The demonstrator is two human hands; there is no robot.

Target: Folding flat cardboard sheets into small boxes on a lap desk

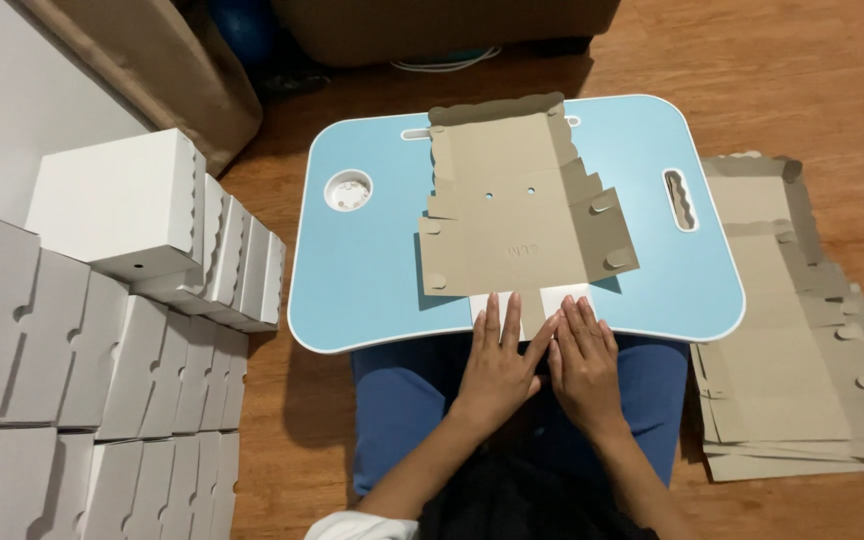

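A flat, unfolded brown cardboard box blank (pixel 522 215) lies on a light blue lap table (pixel 362 270). Its near flap is folded over so the white side shows at the table's front edge (pixel 562 297). My left hand (pixel 497 362) and my right hand (pixel 582 360) lie side by side, fingers flat and slightly apart, pressing down on that folded flap. Neither hand holds anything.
Folded white boxes (pixel 122 200) stand in rows and stacks at the left. A pile of flat brown cardboard blanks (pixel 802 340) lies on the wooden floor at the right. The table has a round cup recess (pixel 348 190) and a slot (pixel 680 199).
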